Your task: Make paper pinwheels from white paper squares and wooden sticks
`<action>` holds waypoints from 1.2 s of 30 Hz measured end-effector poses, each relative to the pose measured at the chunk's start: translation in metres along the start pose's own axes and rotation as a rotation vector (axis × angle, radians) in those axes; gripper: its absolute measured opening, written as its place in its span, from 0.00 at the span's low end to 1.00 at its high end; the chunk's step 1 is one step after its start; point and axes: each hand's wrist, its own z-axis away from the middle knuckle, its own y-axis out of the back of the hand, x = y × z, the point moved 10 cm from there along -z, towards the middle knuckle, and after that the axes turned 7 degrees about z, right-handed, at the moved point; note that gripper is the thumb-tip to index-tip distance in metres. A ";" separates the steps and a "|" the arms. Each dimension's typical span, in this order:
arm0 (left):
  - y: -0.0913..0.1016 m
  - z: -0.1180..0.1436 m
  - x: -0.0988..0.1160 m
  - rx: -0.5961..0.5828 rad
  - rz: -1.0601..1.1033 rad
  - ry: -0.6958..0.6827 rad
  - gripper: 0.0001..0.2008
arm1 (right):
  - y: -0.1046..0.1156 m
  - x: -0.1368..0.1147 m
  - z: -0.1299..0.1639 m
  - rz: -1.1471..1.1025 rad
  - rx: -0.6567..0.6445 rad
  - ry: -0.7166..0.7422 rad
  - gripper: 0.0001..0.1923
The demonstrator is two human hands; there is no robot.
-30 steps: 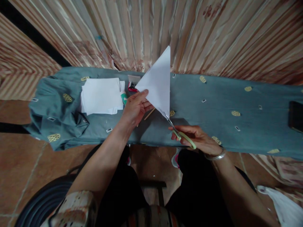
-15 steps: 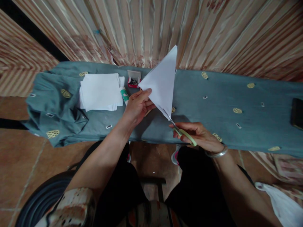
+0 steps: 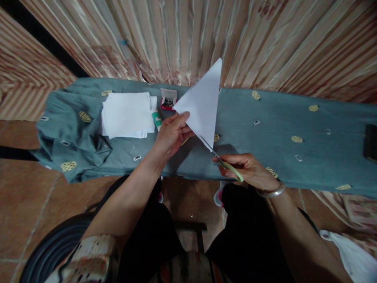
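My left hand [image 3: 171, 133] pinches the left corner of a white paper folded into a triangle [image 3: 203, 104], held upright above the table. My right hand [image 3: 250, 171] grips green-handled scissors [image 3: 226, 165]; their blades reach into the paper's lower tip. Both hands hover over a narrow table covered with a blue-grey patterned cloth [image 3: 265, 129].
A stack of white sheets [image 3: 126, 114] lies at the left. Beside it are a green-and-white glue stick [image 3: 156, 118] and a small open box [image 3: 168, 100]. A dark phone [image 3: 371, 142] sits at the right edge. A striped curtain hangs behind; a white bag [image 3: 353, 255] lies on the tiled floor.
The paper has tilted slightly to the right, and the scissors have stayed at its lower tip. The view has shifted a little.
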 end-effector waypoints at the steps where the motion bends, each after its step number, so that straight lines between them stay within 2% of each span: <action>1: 0.000 0.000 0.000 0.000 -0.004 0.002 0.16 | 0.000 0.001 0.000 0.000 0.005 -0.002 0.23; 5: -0.002 0.003 -0.003 -0.002 0.004 0.023 0.17 | -0.001 0.000 0.000 0.012 -0.001 -0.011 0.23; 13: -0.005 0.009 -0.011 -0.002 0.041 0.057 0.11 | -0.006 -0.002 -0.001 -0.027 -0.021 -0.034 0.22; 21: -0.006 0.011 -0.010 0.004 0.035 0.063 0.14 | -0.005 -0.008 -0.001 0.064 -0.010 0.030 0.22; 31: -0.009 0.015 -0.019 0.003 0.046 0.098 0.06 | -0.008 -0.003 -0.003 0.014 -0.025 0.011 0.20; 36: -0.010 0.016 -0.019 -0.003 0.062 0.103 0.06 | -0.007 -0.002 -0.003 -0.004 -0.015 -0.003 0.19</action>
